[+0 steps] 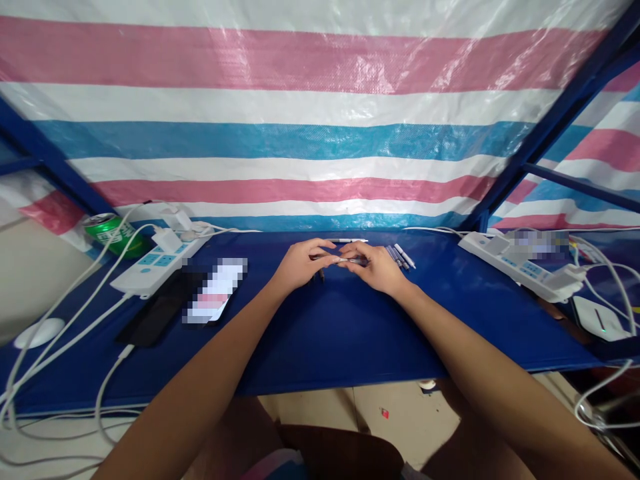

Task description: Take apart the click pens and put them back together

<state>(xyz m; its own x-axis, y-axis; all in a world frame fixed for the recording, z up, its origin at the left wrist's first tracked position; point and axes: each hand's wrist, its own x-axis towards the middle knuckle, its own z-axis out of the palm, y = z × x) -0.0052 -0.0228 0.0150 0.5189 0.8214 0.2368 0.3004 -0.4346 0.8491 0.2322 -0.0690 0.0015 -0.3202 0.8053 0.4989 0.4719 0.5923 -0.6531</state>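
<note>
My left hand (300, 263) and my right hand (376, 268) meet over the middle of the blue desk (345, 333), fingers closed on a slim pen (334, 259). The pen lies roughly level between the fingertips, partly covered by them. Just behind the hands a white and dark pen (353, 240) rests on the desk. Beside my right hand lie several pens or caps in a row, among them a white one (405, 256). A small dark piece (321, 274) shows below my left fingers; its kind is unclear.
To the left are a lit phone (220, 293), a dark phone (157, 313), a power strip (155, 263), a green can (117, 237) and a white mouse-like object (40, 333). Another power strip (520, 270), loose cables and a white device (600, 319) occupy the right. Striped sheeting (300, 140) hangs behind.
</note>
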